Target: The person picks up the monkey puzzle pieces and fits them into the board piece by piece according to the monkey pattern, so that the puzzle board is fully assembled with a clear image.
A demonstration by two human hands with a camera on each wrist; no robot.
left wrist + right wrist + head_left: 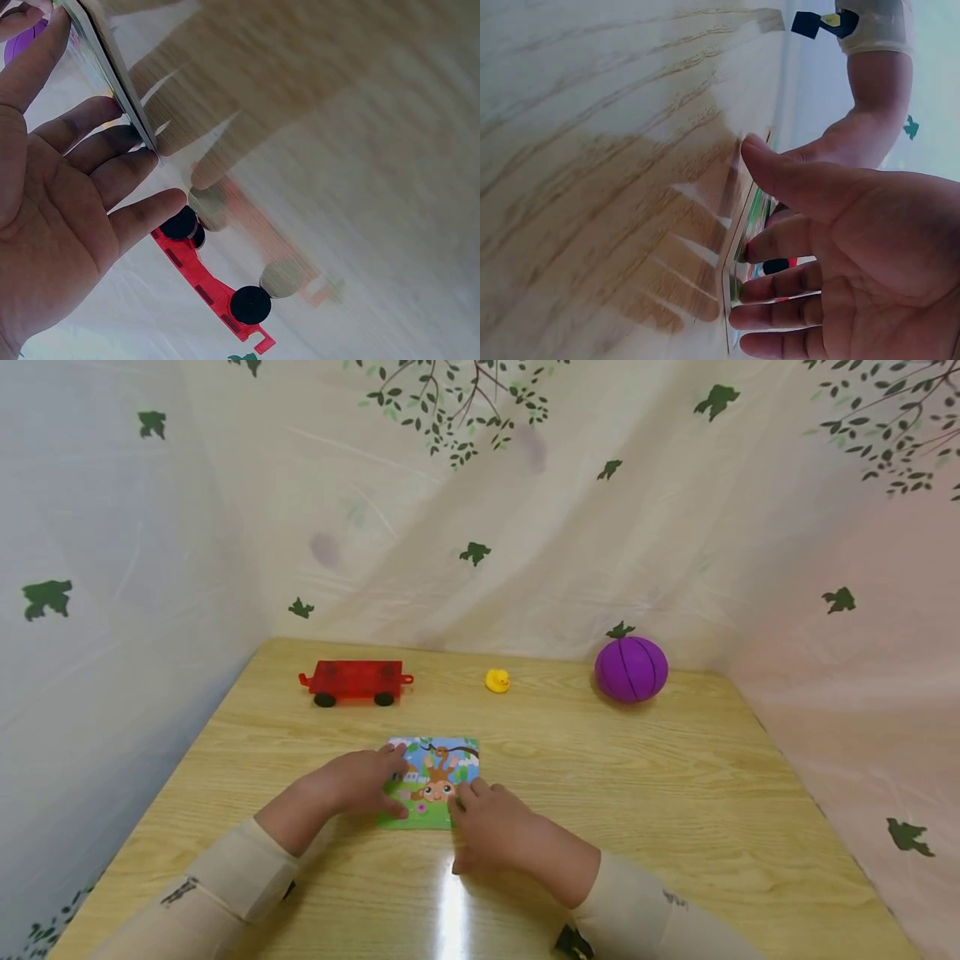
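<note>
A square, thin picture board (pixel 431 777) lies on the wooden table, showing a cartoon monkey hanging from a branch over green grass. My left hand (pixel 367 782) touches its left side, thumb near the lower edge and fingers spread at the upper corner. In the left wrist view, the fingertips of the left hand (pixel 71 165) meet the board's edge (pixel 112 71). My right hand (pixel 495 822) is at the board's right side. In the right wrist view, the right hand (pixel 832 247) has extended fingers at the board's edge, its thumb held apart from them.
Behind the board, a red toy wagon (pixel 358 680) with black wheels stands at the back left. A small yellow duck (pixel 497 681) sits at the back middle, and a purple pumpkin-shaped ball (pixel 632 670) at the back right. Leaf-printed cloth (pixel 525 585) surrounds the table (pixel 675 802).
</note>
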